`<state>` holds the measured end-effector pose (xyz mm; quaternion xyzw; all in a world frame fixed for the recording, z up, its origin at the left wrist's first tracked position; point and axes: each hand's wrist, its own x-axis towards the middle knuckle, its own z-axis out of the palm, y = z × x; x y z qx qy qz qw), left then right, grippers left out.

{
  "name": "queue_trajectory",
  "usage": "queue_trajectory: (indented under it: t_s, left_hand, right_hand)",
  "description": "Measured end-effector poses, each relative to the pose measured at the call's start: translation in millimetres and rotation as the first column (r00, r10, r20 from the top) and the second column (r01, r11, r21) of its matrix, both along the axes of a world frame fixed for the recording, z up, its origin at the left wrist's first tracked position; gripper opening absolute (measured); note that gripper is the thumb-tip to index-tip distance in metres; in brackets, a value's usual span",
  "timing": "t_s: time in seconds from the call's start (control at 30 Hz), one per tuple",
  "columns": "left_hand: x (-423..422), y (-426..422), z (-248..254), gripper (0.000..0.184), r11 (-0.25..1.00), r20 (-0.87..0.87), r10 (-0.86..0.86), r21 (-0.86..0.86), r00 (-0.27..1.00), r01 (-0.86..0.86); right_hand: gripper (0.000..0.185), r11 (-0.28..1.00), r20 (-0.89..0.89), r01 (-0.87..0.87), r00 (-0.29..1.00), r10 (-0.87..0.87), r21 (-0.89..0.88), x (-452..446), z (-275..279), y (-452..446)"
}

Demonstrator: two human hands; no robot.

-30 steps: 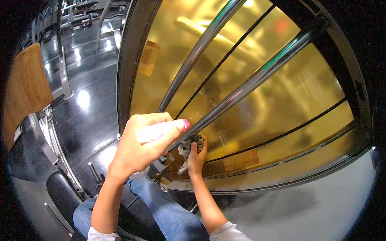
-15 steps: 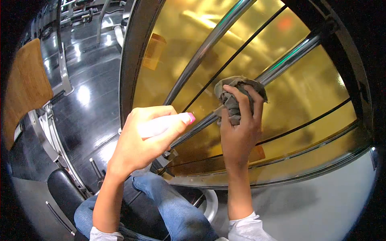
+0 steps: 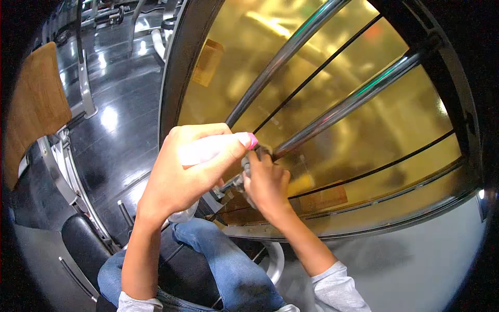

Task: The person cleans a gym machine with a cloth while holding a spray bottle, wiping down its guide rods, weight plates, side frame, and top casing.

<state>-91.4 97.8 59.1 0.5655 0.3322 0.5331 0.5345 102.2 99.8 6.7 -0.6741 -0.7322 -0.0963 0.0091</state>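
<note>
My left hand [image 3: 179,174] is wrapped around a spray bottle [image 3: 202,150] with a white head and a pink nozzle tip. Below the fist, part of its clear body shows. In my right hand [image 3: 270,190] is a crumpled grey cloth [image 3: 246,165], pressed around the lower part of a shiny metal bar [image 3: 353,101]. The left hand partly hides the cloth and the bar's lower end. Behind the bar is a gold-toned reflective panel [image 3: 416,119] in a dark frame.
Another metal bar [image 3: 286,60] runs alongside, with thin black rods [image 3: 325,65] between and beside them. To the left stand a brown board [image 3: 36,109] on a metal frame and a black padded seat [image 3: 83,242]. Dark shiny flooring [image 3: 122,99] reflects lights.
My right hand has slid the cloth down the bar toward the lower left, close to my left hand. The left hand with the spray bottle has barely moved.
</note>
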Motion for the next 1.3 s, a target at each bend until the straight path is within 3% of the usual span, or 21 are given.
queue_trajectory:
  t_s: [0.07,0.23,0.37,0.47,0.53,0.63,0.67,0.7,0.77,0.8,0.87,0.9,0.97,1.03,1.1,1.13,1.2,1.23,1.3]
  left_hand:
    - [-5,1,2,0.037,0.999,-0.115,-0.048,0.010,0.992,0.049]
    - [-6,1,1,0.037,0.998,-0.128,-0.060,-0.023,0.990,0.057]
    - [-5,4,-3,0.038,0.998,-0.166,-0.060,-0.017,0.984,0.058]
    - [-2,6,-9,0.038,0.998,-0.160,-0.055,-0.025,0.986,0.052]
    - [-2,7,-10,0.038,0.998,-0.188,-0.058,-0.035,0.980,0.052]
    - [-1,5,-13,0.037,0.995,-0.206,-0.072,-0.081,0.976,0.056]
    - [0,5,-13,0.037,0.992,-0.195,-0.084,-0.113,0.977,0.062]
    - [1,5,-15,0.037,0.991,-0.198,-0.086,-0.117,0.976,0.064]
    - [2,5,-21,0.036,0.988,-0.235,-0.081,-0.148,0.969,0.046]
    - [2,4,-24,0.036,0.987,-0.236,-0.083,-0.150,0.968,0.048]
    - [4,5,-27,0.036,0.989,-0.271,-0.073,-0.147,0.960,0.034]
    - [5,4,-28,0.036,0.988,-0.273,-0.072,-0.151,0.959,0.031]
    - [8,4,-32,0.038,0.987,-0.295,-0.084,-0.159,0.952,0.038]
    - [11,6,-37,0.038,0.987,-0.317,-0.078,-0.157,0.945,0.028]
    - [13,7,-40,0.039,0.988,-0.341,-0.070,-0.153,0.937,0.018]
    - [14,7,-39,0.039,0.993,-0.385,-0.054,-0.121,0.921,0.008]
    - [15,7,-40,0.039,0.995,-0.430,-0.039,-0.098,0.902,-0.004]
    - [15,6,-40,0.040,0.997,-0.462,-0.033,-0.080,0.886,-0.005]
    - [14,4,-42,0.041,0.998,-0.495,-0.032,-0.069,0.869,-0.003]
  right_hand:
    - [0.023,0.996,-0.024,0.023,0.999,-0.025,-0.083,-5,-23,6]
    - [0.021,0.997,-0.070,-0.065,0.996,0.063,-0.034,5,-74,6]
    - [0.026,0.977,-0.067,-0.090,0.995,0.078,-0.191,8,-111,11]
    - [0.034,0.975,-0.117,-0.138,0.986,0.119,-0.176,18,-110,1]
    - [0.041,0.954,-0.272,-0.286,0.929,0.253,-0.089,31,-105,-3]
    - [0.041,0.965,-0.319,-0.243,0.926,0.200,-0.101,34,-70,-14]
    - [0.045,0.966,-0.306,-0.259,0.918,0.251,0.014,34,-56,-17]
    - [0.045,0.966,-0.310,-0.258,0.918,0.248,0.011,36,-43,-16]
    - [0.047,0.910,-0.290,-0.242,0.893,0.345,0.337,39,-21,-14]
    - [0.047,0.911,-0.291,-0.240,0.893,0.343,0.336,41,-14,-15]
    - [0.045,0.755,-0.257,-0.254,0.835,0.486,0.605,43,-5,-14]
    - [0.045,0.757,-0.262,-0.254,0.833,0.487,0.602,44,-7,-12]
    - [0.041,0.597,-0.304,-0.030,0.839,0.451,0.802,48,-20,-8]
    - [0.038,0.610,-0.419,0.045,0.767,0.487,0.791,52,-65,4]
    - [0.039,0.617,-0.604,0.223,0.605,0.519,0.754,54,-126,12]
    - [0.039,0.622,-0.608,0.223,0.602,0.518,0.750,43,-142,9]
    - [0.053,0.802,-0.880,0.386,0.327,0.344,0.457,22,-167,-2]
    - [0.053,0.806,-0.883,0.383,0.325,0.339,0.450,13,-170,-6]
    - [0.064,0.870,-0.999,0.492,0.033,0.010,0.025,2,-173,-17]
